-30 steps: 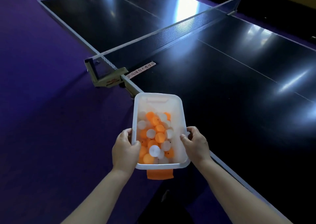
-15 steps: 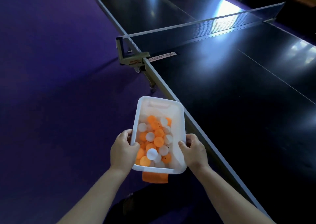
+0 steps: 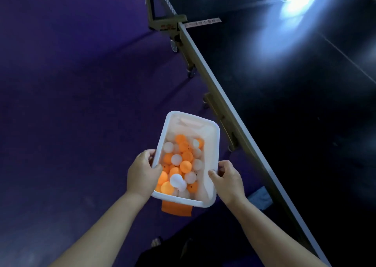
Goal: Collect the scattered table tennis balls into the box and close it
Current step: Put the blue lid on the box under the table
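A translucent white plastic box (image 3: 211, 136) hangs in the air over the purple floor, left of the table's edge. Several orange and white table tennis balls (image 3: 181, 165) lie heaped in its near half. My left hand (image 3: 142, 172) grips the box's left rim, thumb over the edge. My right hand (image 3: 228, 180) grips the right rim the same way. An orange piece (image 3: 176, 209) sticks out beneath the box's near end; the lid is not seen on top.
The dark table tennis table (image 3: 284, 104) fills the right side, its pale edge running diagonally. The net post and clamp (image 3: 162, 18) stand at the top. Wheeled table legs (image 3: 191, 73) show under the edge. Purple floor (image 3: 71, 83) spreads to the left.
The box, held in both hands, has moved off the table's edge to the left, over the floor. The view has swung down and left; the table lies further right.
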The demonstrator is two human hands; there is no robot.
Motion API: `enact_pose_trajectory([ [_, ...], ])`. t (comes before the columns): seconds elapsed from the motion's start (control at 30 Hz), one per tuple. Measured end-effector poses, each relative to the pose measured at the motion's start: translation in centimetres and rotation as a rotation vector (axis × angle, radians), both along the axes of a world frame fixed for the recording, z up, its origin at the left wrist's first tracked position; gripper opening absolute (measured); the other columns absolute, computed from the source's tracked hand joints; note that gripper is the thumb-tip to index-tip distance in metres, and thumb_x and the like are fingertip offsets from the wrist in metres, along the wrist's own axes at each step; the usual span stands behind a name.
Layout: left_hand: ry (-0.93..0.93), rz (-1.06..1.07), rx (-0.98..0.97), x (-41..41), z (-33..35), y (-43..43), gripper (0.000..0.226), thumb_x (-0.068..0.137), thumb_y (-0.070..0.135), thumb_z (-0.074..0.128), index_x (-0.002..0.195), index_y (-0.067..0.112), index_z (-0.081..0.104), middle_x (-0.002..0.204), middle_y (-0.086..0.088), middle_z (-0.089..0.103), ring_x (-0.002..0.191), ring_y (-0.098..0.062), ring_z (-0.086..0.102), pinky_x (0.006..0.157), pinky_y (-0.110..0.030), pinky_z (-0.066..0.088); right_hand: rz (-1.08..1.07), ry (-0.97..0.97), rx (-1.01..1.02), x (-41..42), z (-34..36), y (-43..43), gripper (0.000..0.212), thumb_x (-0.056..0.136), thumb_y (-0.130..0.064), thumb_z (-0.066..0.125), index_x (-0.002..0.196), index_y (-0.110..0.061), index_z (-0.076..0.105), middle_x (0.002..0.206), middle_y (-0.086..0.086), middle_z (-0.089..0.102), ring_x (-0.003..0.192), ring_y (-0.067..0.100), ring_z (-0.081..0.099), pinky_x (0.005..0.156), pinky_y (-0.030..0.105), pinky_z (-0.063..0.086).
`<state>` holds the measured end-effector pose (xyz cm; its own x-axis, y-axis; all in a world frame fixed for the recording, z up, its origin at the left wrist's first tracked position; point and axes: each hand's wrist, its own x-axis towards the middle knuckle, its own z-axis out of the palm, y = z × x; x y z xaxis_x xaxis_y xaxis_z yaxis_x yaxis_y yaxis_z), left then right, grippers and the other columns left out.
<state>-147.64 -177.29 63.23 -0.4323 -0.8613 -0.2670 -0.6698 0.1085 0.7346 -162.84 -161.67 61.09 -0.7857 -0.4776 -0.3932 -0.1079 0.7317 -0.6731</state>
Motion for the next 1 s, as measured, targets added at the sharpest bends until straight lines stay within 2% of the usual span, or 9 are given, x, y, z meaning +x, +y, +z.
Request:
enact_pose_trajectory([
  [0.07,-0.013,-0.009,0.055,0.4,-1.7,0.5,0.03,0.08,0.012,0.058,0.107,0.024,0.058,0.099,0.01,0.061,0.086,-0.009,0.058,0.071,-0.029,0.049,-0.015,-0.034,0.024,0.7,-1.2,0.7,0.018,0.086,-0.03,0.063,0.1,-0.023,0.054,0.088,-0.011,0.061,0.078,0.004,0.057,0.061,0.021,0.048],
  [0.23,-0.068,-0.019,0.14,1.2,-9.1,1.9,0.029,0.081,0.013,0.057,0.107,0.026,0.057,0.101,0.009,0.061,0.086,-0.009,0.058,0.068,-0.028,0.046,-0.062,-0.079,0.093,1.9,-7.1,2.1,0.018,0.086,-0.03,0.064,0.099,-0.025,0.051,0.085,-0.013,0.058,0.075,0.001,0.055,0.055,0.016,0.041],
  [0.33,-0.108,-0.019,0.168,1.1,-14.1,3.3,0.03,0.081,0.013,0.056,0.108,0.027,0.058,0.102,0.01,0.06,0.086,-0.01,0.058,0.068,-0.029,0.046,-0.109,-0.152,0.125,2.0,-11.9,3.4,0.018,0.086,-0.029,0.063,0.097,-0.027,0.05,0.083,-0.015,0.055,0.076,0.003,0.056,0.058,0.019,0.044],
  [0.43,-0.118,-0.034,0.205,0.2,-20.1,4.8,0.033,0.081,0.014,0.057,0.111,0.027,0.058,0.106,0.007,0.062,0.09,-0.013,0.059,0.071,-0.03,0.046,-0.174,-0.3,0.171,1.4,-17.9,5.0,0.018,0.087,-0.028,0.061,0.099,-0.026,0.049,0.088,-0.009,0.057,0.079,0.007,0.057,0.064,0.026,0.048],
  [0.53,-0.151,-0.046,0.216,-1.4,-27.4,6.5,0.038,0.08,0.012,0.058,0.116,0.023,0.059,0.107,0.001,0.063,0.094,-0.022,0.061,0.069,-0.029,0.041,-0.148,-0.284,0.209,0.1,-24.9,6.7,0.023,0.086,-0.029,0.064,0.1,-0.024,0.046,0.092,-0.007,0.057,0.08,0.008,0.056,0.065,0.025,0.046],
  [0.67,-0.132,-0.064,0.227,-4.7,-38.4,8.9,0.043,0.079,0.01,0.061,0.121,0.018,0.058,0.11,-0.006,0.06,0.094,-0.027,0.059,0.072,-0.031,0.042,-0.159,-0.244,0.256,-2.5,-35.2,9.2,0.034,0.086,-0.028,0.065,0.113,-0.021,0.046,0.101,-0.004,0.057,0.088,0.012,0.056,0.064,0.023,0.045],
  [0.73,-0.122,-0.105,0.19,-6.5,-44.0,10.1,0.043,0.081,0.009,0.061,0.123,0.016,0.057,0.114,-0.008,0.058,0.095,-0.028,0.059,0.073,-0.032,0.043,-0.181,-0.223,0.27,-3.9,-40.2,10.4,0.039,0.084,-0.027,0.067,0.116,-0.017,0.047,0.104,0.0,0.059,0.09,0.014,0.057,0.071,0.027,0.05],
  [0.9,-0.075,-0.186,0.111,-10.2,-56.0,11.7,0.04,0.086,0.01,0.056,0.125,0.019,0.056,0.117,-0.004,0.063,0.101,-0.025,0.06,0.073,-0.028,0.04,-0.235,-0.223,0.221,-5.6,-51.1,13.2,0.038,0.08,-0.027,0.072,0.106,-0.02,0.046,0.098,-0.001,0.059,0.09,0.015,0.059,0.076,0.033,0.053],
  [1.0,-0.071,-0.209,0.064,-12.5,-61.1,11.6,0.039,0.09,0.014,0.049,0.127,0.024,0.055,0.121,0.0,0.063,0.105,-0.021,0.059,0.076,-0.027,0.04,-0.204,-0.183,0.193,-6.0,-56.3,14.3,0.039,0.079,-0.037,0.072,0.101,-0.022,0.044,0.092,-0.006,0.057,0.083,0.009,0.058,0.067,0.027,0.05],
])
